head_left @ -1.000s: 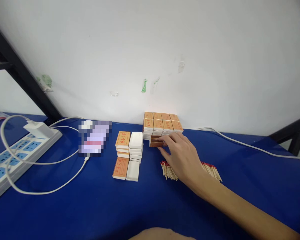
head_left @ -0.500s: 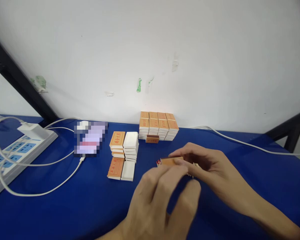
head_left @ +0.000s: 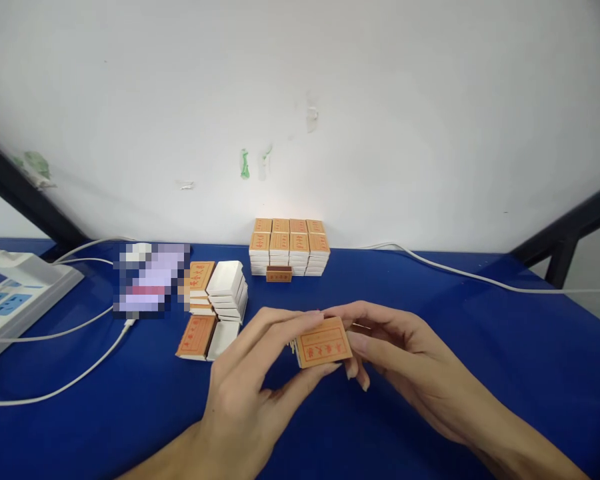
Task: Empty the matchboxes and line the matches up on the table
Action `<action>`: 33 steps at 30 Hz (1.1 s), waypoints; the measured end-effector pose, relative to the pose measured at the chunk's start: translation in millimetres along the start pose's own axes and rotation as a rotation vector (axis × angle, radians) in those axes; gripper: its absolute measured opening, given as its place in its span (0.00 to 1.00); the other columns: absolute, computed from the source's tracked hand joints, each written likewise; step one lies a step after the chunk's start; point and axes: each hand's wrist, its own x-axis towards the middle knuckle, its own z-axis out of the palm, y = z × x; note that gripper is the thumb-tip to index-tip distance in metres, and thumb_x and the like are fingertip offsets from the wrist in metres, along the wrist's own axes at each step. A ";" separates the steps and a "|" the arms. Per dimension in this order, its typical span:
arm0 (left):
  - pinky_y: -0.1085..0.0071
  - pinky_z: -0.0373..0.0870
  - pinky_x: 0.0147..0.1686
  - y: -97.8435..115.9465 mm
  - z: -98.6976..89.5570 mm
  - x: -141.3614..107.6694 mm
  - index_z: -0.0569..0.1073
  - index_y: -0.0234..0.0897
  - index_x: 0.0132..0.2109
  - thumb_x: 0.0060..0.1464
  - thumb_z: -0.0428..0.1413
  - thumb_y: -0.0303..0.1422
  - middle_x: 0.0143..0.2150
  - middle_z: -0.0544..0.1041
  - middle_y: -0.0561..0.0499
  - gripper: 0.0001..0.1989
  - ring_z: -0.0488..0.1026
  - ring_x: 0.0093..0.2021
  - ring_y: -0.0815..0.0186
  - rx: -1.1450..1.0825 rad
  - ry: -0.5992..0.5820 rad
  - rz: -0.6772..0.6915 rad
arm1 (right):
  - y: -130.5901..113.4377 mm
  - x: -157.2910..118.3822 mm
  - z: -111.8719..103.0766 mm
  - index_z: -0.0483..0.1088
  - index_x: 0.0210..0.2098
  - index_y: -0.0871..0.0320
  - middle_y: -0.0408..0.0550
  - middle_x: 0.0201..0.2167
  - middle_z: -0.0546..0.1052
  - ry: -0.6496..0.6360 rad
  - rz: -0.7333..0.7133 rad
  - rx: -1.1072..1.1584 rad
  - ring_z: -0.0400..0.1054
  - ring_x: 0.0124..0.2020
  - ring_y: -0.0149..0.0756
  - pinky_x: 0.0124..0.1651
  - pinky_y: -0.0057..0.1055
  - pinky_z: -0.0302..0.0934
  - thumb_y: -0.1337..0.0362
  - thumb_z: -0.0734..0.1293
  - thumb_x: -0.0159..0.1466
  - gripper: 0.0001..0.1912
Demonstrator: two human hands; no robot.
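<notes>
An orange matchbox (head_left: 324, 343) with red lettering is tilted between my two hands, above the blue table. My left hand (head_left: 263, 377) grips it, fingers along the far side and thumb beneath the near edge. Pale matchsticks (head_left: 293, 346) poke out at its left end. Around the right end curl the fingers of my right hand (head_left: 405, 353), its thumb at the box's right edge; what lies under those fingers is partly hidden. Left of my hands are stacked orange sleeves (head_left: 200, 277) and white trays (head_left: 225, 279), with an orange box (head_left: 197, 335) in front.
Stacked matchboxes (head_left: 290, 243) stand against the wall, a small brown-sided box (head_left: 279, 274) before them. On the left lie a blurred phone (head_left: 153, 277) with a cable and a white power strip (head_left: 45, 293). Another white cable (head_left: 460, 279) runs along the right.
The view has shifted to the right. The held matchbox has turned so its lettered face shows, and my left hand has closed around its sides from a raised pose over it.
</notes>
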 end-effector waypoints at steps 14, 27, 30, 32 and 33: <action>0.74 0.84 0.51 -1.6 2.8 -1.7 0.84 0.49 0.60 0.62 0.73 0.33 0.54 0.87 0.54 0.20 0.86 0.50 0.66 -0.182 0.000 -0.201 | -5.4 0.2 -1.7 0.83 0.46 0.52 0.42 0.35 0.80 0.128 0.055 0.041 0.65 0.28 0.25 0.31 0.21 0.64 0.61 0.77 0.70 0.06; 0.78 0.84 0.47 10.9 5.8 -5.8 0.84 0.44 0.57 0.60 0.75 0.33 0.50 0.88 0.53 0.19 0.86 0.44 0.68 -0.190 0.011 -0.120 | -13.0 6.2 -28.6 0.86 0.50 0.47 0.48 0.49 0.84 0.398 -0.041 0.108 0.68 0.32 0.28 0.36 0.25 0.71 0.59 0.81 0.62 0.17; 0.79 0.84 0.49 11.5 6.2 -6.7 0.84 0.42 0.57 0.59 0.75 0.32 0.49 0.88 0.52 0.19 0.87 0.44 0.68 -0.180 0.005 -0.094 | -12.7 5.4 -23.1 0.86 0.51 0.48 0.50 0.53 0.85 0.327 -0.032 0.105 0.71 0.35 0.30 0.39 0.26 0.72 0.59 0.78 0.65 0.15; 0.79 0.83 0.50 12.0 6.2 -6.4 0.84 0.40 0.56 0.59 0.75 0.32 0.48 0.88 0.51 0.19 0.87 0.45 0.68 -0.189 -0.008 -0.081 | -14.3 4.2 -21.3 0.86 0.55 0.50 0.53 0.55 0.85 0.279 -0.029 0.093 0.72 0.37 0.32 0.41 0.28 0.73 0.58 0.75 0.67 0.17; 0.79 0.83 0.50 12.5 6.2 -6.1 0.84 0.39 0.55 0.59 0.75 0.32 0.48 0.88 0.50 0.19 0.87 0.45 0.68 -0.198 -0.017 -0.071 | -15.3 3.6 -21.0 0.85 0.57 0.50 0.53 0.57 0.84 0.254 -0.023 0.077 0.73 0.39 0.33 0.41 0.29 0.73 0.58 0.74 0.67 0.19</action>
